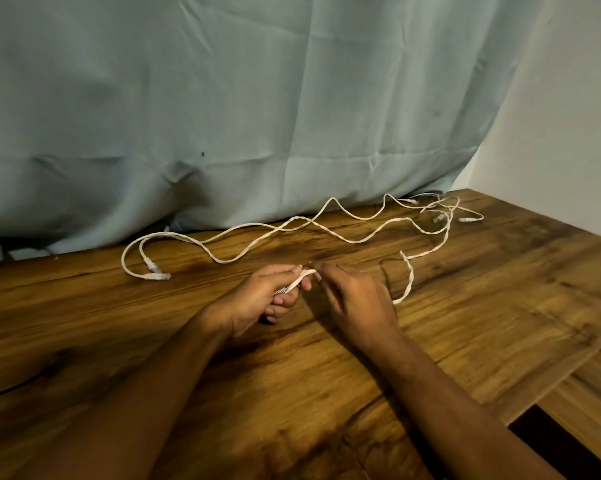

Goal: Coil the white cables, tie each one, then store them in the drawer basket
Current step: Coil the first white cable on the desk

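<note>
- The bare left hand [269, 299], just left of frame centre, is clenched on one end of a flat white cable [297, 285]; the plug end sits inside the curled fingers, probably as the anchor for a first coil.
- The bare right hand [354, 299], touching distance at 3 o'clock of the left, is blurred; its fingertips seem to pinch the same cable, though I cannot tell how firmly.
- From that hand the cable loops out at 3 o'clock, then climbs toward 1 o'clock.
- Further off, the loose white cables [292, 225] lie along the brown wooden table [500, 306], their long axis running 9 to 2 o'clock, with plugs at both ends.
- No drawer basket shows.
</note>
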The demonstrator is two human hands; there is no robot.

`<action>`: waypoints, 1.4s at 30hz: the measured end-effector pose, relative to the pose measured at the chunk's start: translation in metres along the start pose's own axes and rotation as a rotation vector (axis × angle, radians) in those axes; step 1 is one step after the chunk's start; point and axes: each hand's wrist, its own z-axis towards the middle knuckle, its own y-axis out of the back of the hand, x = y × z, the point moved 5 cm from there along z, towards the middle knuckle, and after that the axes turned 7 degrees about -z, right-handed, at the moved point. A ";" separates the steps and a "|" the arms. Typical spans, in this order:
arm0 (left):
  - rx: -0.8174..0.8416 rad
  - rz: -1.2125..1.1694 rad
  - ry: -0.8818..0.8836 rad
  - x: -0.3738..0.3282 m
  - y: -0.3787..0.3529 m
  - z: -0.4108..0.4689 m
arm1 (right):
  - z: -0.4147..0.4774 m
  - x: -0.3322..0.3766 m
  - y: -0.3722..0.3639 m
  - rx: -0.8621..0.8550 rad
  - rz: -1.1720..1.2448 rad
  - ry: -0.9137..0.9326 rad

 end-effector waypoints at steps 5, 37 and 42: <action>0.083 -0.142 0.064 0.000 0.000 -0.005 | 0.002 0.000 0.000 0.047 -0.075 0.001; -0.298 0.331 -0.192 -0.004 0.018 0.003 | -0.004 0.032 0.000 -0.037 -0.054 0.336; -0.179 0.548 -0.167 0.000 0.013 0.002 | -0.004 0.019 0.010 -0.134 0.060 0.221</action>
